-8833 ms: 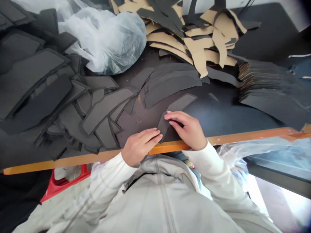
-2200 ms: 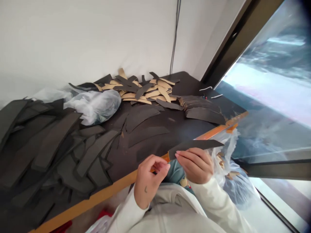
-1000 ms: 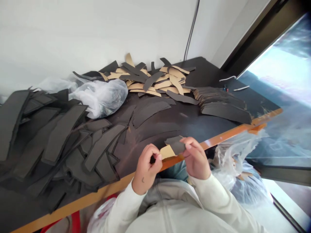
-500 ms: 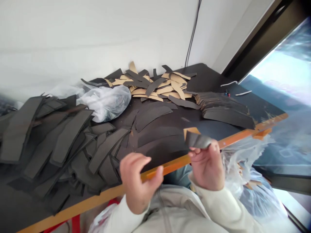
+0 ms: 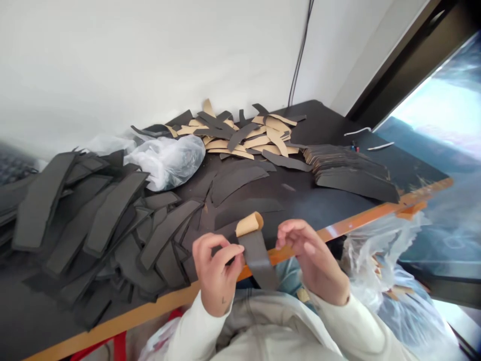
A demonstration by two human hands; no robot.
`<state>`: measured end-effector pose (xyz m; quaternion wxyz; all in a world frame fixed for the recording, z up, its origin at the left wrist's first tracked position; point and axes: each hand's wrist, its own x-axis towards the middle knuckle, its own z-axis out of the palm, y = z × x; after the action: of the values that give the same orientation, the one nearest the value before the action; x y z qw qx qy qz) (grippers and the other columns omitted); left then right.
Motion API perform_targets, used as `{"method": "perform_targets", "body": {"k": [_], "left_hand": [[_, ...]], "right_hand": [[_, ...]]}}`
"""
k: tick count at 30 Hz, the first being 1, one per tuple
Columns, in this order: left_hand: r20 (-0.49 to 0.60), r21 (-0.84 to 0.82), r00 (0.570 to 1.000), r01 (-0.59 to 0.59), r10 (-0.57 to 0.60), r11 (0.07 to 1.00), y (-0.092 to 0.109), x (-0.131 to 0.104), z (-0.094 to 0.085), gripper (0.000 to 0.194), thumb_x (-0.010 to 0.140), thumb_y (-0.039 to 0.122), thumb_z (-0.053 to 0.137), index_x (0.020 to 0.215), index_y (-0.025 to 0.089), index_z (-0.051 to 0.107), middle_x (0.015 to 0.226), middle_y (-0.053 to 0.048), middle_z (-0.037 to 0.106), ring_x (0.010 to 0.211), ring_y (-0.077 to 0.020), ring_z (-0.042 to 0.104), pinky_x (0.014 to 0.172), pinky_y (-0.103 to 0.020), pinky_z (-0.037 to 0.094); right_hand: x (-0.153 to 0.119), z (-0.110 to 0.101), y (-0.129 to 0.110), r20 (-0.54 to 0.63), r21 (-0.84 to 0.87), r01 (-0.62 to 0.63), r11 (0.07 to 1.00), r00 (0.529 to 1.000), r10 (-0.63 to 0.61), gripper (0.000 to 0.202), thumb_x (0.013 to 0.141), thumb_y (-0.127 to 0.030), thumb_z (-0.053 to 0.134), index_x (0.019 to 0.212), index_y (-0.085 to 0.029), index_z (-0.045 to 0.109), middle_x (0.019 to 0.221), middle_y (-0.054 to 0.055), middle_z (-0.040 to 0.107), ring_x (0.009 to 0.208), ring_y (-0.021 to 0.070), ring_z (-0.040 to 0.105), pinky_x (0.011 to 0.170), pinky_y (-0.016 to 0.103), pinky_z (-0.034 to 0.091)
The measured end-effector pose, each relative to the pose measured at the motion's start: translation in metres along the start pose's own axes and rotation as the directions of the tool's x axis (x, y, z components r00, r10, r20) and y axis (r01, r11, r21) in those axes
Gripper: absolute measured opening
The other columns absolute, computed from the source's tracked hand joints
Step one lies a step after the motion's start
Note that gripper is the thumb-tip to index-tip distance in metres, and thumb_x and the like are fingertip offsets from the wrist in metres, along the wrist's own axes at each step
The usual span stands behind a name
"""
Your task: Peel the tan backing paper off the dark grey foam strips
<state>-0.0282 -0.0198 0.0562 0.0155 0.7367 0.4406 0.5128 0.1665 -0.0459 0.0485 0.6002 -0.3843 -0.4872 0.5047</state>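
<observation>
My left hand (image 5: 218, 268) is closed in a pinch on the left edge of a dark strip (image 5: 258, 255) with a tan backing. The tan end (image 5: 249, 224) is curled over at the top, and the lower part hangs over the table's front edge. To the right of the strip, my right hand (image 5: 313, 255) is open, fingers loosely bent, with nothing in it. Beyond my hands, large dark curved pieces (image 5: 238, 183) lie flat on the table.
On the left is a heap of thick dark foam-like pieces (image 5: 112, 215). Behind are a clear plastic bag (image 5: 169, 160) and a pile of tan and black strips (image 5: 244, 133). A neat stack of dark pieces (image 5: 349, 173) lies right. A plastic bag (image 5: 398, 281) sits below the table edge.
The strip has passed from my right hand to my left and moved leftward. My left fingers have closed on it, and its tan end is now curled. My right hand has let go.
</observation>
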Motion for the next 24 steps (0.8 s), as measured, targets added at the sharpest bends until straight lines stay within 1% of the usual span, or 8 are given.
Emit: {"method": "perform_targets", "body": {"k": [2,6,11,15,18,21,23,24], "left_hand": [[0.051,-0.027,0.996,-0.073,0.074,0.997,-0.002,-0.005,0.000,0.022,0.084,0.004,0.061,0.086,0.025,0.064,0.085,-0.001,0.052,0.086,-0.0175,0.051,0.083,-0.034,0.043],[0.201,-0.128,0.962,-0.159,0.182,0.979,-0.005,-0.015,0.002,0.017,0.089,0.010,0.055,0.089,0.025,0.064,0.095,-0.003,0.051,0.096,-0.0196,0.049,0.088,-0.036,0.043],[0.288,-0.337,0.939,-0.086,0.189,0.937,-0.003,-0.028,0.006,0.024,0.096,0.013,0.041,0.087,0.026,0.059,0.094,-0.004,0.048,0.097,-0.0194,0.049,0.086,-0.036,0.046],[0.349,-0.521,0.928,0.074,0.134,0.850,0.002,-0.036,0.004,0.025,0.100,0.024,0.034,0.087,0.030,0.056,0.090,-0.004,0.043,0.093,-0.0203,0.050,0.088,-0.042,0.049],[0.378,-0.631,0.925,0.245,0.017,0.736,0.005,-0.041,0.003,0.022,0.099,0.033,0.037,0.083,0.029,0.051,0.088,-0.004,0.043,0.088,-0.0204,0.052,0.085,-0.044,0.051],[0.385,-0.764,0.916,0.386,-0.115,0.517,0.004,-0.044,0.001,0.027,0.095,0.044,0.046,0.075,0.026,0.044,0.085,-0.003,0.045,0.083,-0.0199,0.052,0.077,-0.041,0.051],[0.435,-0.794,0.880,0.475,-0.192,0.379,0.000,-0.044,-0.002,0.027,0.091,0.046,0.055,0.077,0.026,0.044,0.081,-0.002,0.045,0.078,-0.0193,0.052,0.071,-0.038,0.050],[0.478,-0.780,0.850,0.527,-0.222,0.338,-0.002,-0.043,-0.003,0.025,0.089,0.045,0.059,0.079,0.027,0.045,0.080,-0.002,0.046,0.076,-0.0191,0.052,0.069,-0.037,0.050]], "right_hand": [[0.008,-0.001,-0.002,-0.015,-0.177,-0.013,0.984,1.000,0.010,0.029,0.094,-0.046,0.048,0.109,-0.028,0.064,0.095,0.005,0.057,0.081,0.0185,0.052,0.072,0.031,0.045],[0.019,0.010,-0.005,0.024,-0.456,-0.007,0.890,0.999,0.021,0.017,0.085,-0.035,0.066,0.076,-0.021,0.064,0.079,0.001,0.054,0.070,0.0146,0.048,0.064,0.029,0.041],[0.023,0.004,0.001,-0.167,-0.446,-0.024,0.895,0.984,-0.057,0.022,0.082,-0.037,0.070,0.068,-0.021,0.068,0.073,0.001,0.053,0.063,0.0129,0.046,0.055,0.028,0.039],[0.028,-0.025,0.015,-0.388,-0.409,-0.041,0.912,0.912,-0.133,0.020,0.076,-0.041,0.076,0.068,-0.022,0.070,0.074,0.000,0.053,0.068,0.0142,0.050,0.058,0.028,0.041],[0.030,-0.056,0.026,-0.563,-0.402,-0.032,0.915,0.797,-0.220,0.023,0.071,-0.041,0.079,0.069,-0.021,0.069,0.081,0.001,0.058,0.077,0.0157,0.056,0.068,0.030,0.046],[0.023,-0.101,0.023,-0.755,-0.410,-0.030,0.911,0.572,-0.321,0.030,0.068,-0.045,0.079,0.071,-0.019,0.063,0.080,0.001,0.061,0.073,0.0155,0.058,0.065,0.031,0.048],[0.009,-0.140,0.014,-0.826,-0.430,-0.043,0.902,0.422,-0.374,0.030,0.072,-0.046,0.075,0.077,-0.021,0.059,0.079,0.000,0.061,0.066,0.0142,0.057,0.058,0.029,0.046],[-0.001,-0.161,0.008,-0.837,-0.458,-0.079,0.885,0.375,-0.399,0.028,0.074,-0.044,0.073,0.080,-0.023,0.057,0.082,0.000,0.062,0.066,0.0142,0.057,0.057,0.029,0.045]]}}
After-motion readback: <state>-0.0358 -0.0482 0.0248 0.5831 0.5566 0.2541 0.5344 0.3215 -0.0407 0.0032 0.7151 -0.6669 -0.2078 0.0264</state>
